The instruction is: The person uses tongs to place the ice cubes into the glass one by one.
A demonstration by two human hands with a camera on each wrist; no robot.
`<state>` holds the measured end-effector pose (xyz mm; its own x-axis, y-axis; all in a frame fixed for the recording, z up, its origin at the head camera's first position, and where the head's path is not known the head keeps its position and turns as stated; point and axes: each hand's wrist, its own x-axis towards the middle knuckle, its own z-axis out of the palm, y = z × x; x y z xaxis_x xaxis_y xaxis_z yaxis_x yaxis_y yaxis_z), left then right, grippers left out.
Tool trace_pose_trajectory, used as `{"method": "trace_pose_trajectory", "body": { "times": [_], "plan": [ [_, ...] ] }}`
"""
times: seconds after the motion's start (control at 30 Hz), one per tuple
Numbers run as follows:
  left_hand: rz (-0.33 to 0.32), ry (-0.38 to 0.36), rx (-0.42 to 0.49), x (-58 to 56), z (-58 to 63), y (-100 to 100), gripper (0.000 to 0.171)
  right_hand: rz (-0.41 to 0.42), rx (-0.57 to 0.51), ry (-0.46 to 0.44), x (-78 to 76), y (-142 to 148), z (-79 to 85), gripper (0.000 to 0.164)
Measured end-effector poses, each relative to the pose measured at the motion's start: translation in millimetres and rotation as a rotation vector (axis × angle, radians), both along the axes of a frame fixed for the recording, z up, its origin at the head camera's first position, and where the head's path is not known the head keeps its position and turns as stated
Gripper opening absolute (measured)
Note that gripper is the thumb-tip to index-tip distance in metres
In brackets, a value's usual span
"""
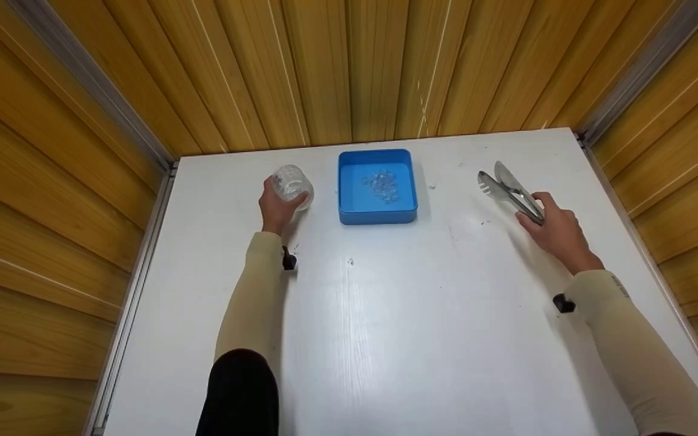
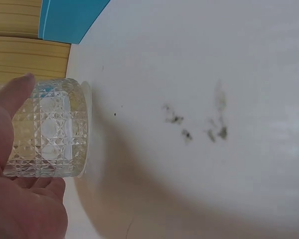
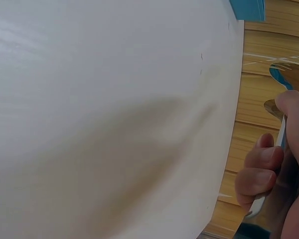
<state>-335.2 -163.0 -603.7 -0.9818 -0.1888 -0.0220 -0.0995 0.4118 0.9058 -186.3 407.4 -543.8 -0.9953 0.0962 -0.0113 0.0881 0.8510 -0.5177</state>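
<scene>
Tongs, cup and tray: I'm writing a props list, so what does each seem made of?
Tongs: metal, likely stainless steel, polished; silvery, with mirror-like reflections up close.
Cup: glass or clear hard plastic, with a cut-diamond texture; its transparency fits either.
Tray: probably plastic, though painted metal is possible; even blue, smooth, with slight sheen.

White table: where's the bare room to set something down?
The widest free patch of white table lies in front of the blue tray, between the left sleeve and right sleeve, bar specks. A smaller one lies between the tray and the tongs in the right hand. It's tightest between tray and glass, which the left hand grips.
</scene>
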Motion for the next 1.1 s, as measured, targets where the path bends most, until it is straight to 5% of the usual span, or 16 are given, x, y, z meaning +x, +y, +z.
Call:
{"method": "trace_pose_trajectory", "body": {
  "times": [0.23,0.43,0.77,1.1],
  "plan": [
    [-0.009,0.011,-0.012,9.4,-1.3,-13.8,0.093,0.050,0.001,0.002,-8.8,-5.9,2.6,0.066],
    [-0.028,-0.002,-0.056,25.3,0.9,-16.7,0.091,0.117,0.012,-0.029,-20.5,-10.6,22.9,0.066],
    [-0.105,0.036,-0.121,56.9,0.9,0.0,0.094,0.226,0.095,-0.090,-54.2,-26.0,64.0,0.062],
    [-0.171,0.063,-0.095,93.7,-3.3,18.6,0.094,0.333,0.189,-0.146,-90.1,-61.8,95.0,0.058]
  ]
}}
